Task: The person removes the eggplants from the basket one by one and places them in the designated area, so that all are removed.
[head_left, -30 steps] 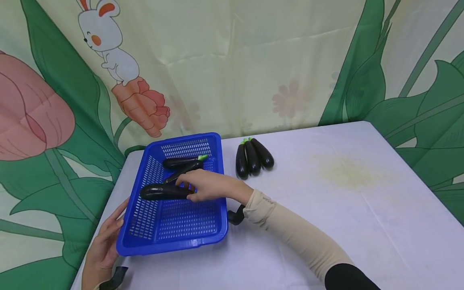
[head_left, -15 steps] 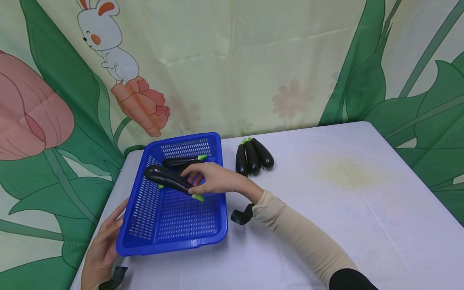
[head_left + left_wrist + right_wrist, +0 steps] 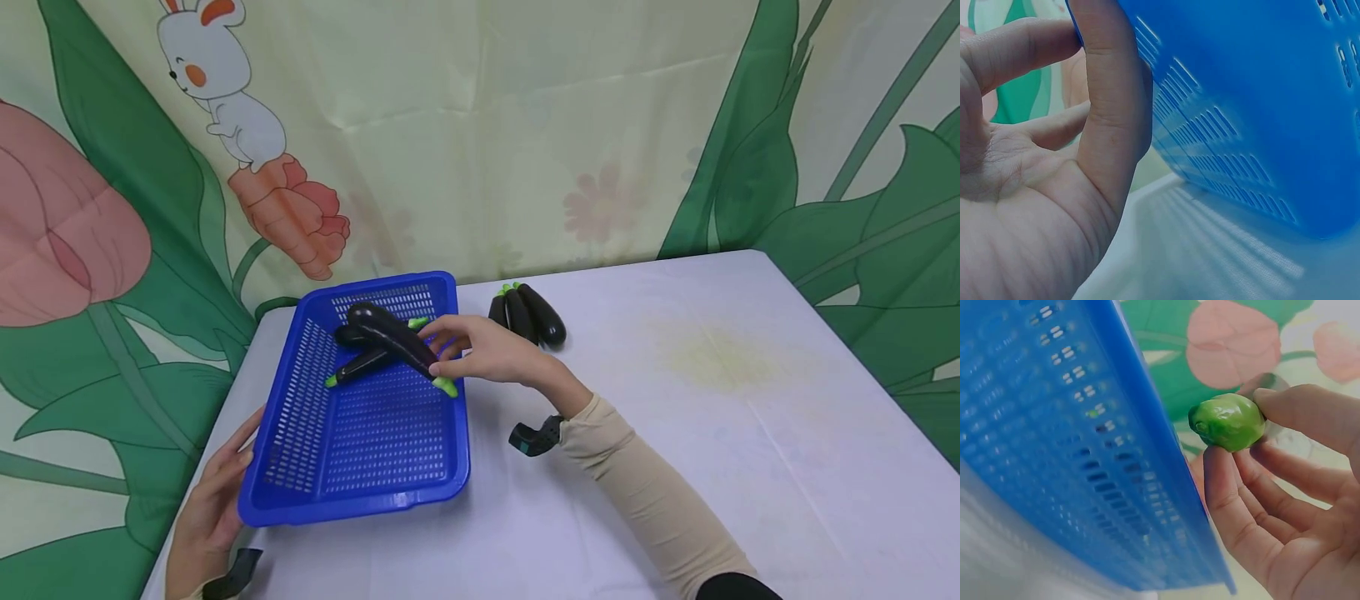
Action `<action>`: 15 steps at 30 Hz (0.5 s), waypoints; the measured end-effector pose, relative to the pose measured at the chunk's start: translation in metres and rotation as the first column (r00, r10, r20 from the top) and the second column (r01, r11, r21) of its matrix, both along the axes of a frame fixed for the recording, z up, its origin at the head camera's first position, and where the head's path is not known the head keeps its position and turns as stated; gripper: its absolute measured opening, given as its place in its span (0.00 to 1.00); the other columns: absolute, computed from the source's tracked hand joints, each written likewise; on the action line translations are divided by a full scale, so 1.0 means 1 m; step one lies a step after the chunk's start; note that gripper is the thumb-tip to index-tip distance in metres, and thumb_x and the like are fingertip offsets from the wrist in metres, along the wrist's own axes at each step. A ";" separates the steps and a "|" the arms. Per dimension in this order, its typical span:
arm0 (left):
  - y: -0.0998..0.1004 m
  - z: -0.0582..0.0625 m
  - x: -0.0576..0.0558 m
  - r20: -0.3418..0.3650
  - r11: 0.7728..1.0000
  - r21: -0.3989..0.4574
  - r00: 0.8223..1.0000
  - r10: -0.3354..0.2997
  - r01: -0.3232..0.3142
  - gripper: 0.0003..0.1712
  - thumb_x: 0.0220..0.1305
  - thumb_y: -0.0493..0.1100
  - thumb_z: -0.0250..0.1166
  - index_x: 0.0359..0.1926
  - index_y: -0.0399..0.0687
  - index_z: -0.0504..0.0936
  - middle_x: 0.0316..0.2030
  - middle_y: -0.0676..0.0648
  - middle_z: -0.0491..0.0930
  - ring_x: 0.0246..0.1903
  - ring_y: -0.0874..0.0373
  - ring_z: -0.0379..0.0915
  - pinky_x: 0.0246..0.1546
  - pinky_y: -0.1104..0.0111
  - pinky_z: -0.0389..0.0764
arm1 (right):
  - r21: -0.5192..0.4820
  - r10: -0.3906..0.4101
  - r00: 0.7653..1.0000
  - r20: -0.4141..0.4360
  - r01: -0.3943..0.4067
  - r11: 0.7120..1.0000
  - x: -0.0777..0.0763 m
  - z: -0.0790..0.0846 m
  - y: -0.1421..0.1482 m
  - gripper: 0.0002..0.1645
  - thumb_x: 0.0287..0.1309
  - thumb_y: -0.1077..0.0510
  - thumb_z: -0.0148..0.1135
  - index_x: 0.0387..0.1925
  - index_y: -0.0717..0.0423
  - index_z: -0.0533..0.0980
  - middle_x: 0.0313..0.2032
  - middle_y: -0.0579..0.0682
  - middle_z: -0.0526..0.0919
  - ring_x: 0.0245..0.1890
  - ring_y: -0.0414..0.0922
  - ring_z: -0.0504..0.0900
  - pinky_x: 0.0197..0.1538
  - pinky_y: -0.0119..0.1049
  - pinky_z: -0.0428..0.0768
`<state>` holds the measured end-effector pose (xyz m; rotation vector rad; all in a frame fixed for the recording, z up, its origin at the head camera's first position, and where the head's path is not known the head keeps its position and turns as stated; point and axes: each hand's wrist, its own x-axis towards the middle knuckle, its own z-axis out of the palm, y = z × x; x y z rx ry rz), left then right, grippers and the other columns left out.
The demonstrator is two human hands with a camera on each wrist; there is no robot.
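Observation:
My right hand pinches a dark purple eggplant near its stem end, above the far right part of a blue perforated basket. Its green stem cap shows between thumb and fingers in the right wrist view. Beneath it, two more eggplants lie in the basket; one points its green stem down and left, and the other is partly covered. Against the basket's left side rests my left hand, fingers mostly straight. In the left wrist view, the left-hand fingers touch the basket's outer wall.
Three eggplants lie side by side on the white-covered table, right of the basket and partly behind my right hand. A printed curtain hangs behind the table's far edge.
My right hand has lifted the eggplant and carried it up and to the right, toward the basket's right rim. The eggplant has turned diagonal. My left hand stays at the basket.

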<state>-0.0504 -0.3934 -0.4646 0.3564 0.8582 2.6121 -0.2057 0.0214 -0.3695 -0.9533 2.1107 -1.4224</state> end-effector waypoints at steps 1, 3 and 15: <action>0.000 0.000 0.000 -0.006 1.000 -0.005 1.000 0.005 -0.005 0.39 0.79 0.31 0.20 0.81 0.54 0.60 0.74 0.42 0.72 0.68 0.46 0.77 0.60 0.56 0.84 | -0.008 -0.006 1.000 -0.003 0.006 1.000 -0.001 0.000 0.003 0.28 0.65 0.54 0.71 0.65 0.50 0.76 0.55 0.50 0.85 0.52 0.42 0.87 0.55 0.38 0.85; 0.000 0.000 -0.001 -0.008 1.000 -0.011 1.000 0.012 -0.012 0.39 0.78 0.30 0.21 0.81 0.53 0.61 0.74 0.42 0.72 0.69 0.46 0.76 0.60 0.55 0.84 | -0.015 -0.024 1.000 -0.011 0.024 1.000 -0.002 -0.001 0.010 0.28 0.65 0.55 0.71 0.65 0.51 0.77 0.54 0.51 0.85 0.51 0.43 0.87 0.55 0.38 0.85; 0.000 0.000 0.000 -0.007 1.000 0.007 1.000 -0.001 0.001 0.40 0.78 0.31 0.19 0.81 0.53 0.61 0.73 0.41 0.73 0.67 0.46 0.78 0.59 0.56 0.85 | -0.049 -0.152 0.986 0.072 0.156 0.987 -0.014 -0.006 0.059 0.27 0.65 0.56 0.71 0.64 0.48 0.78 0.49 0.54 0.86 0.49 0.48 0.86 0.49 0.44 0.87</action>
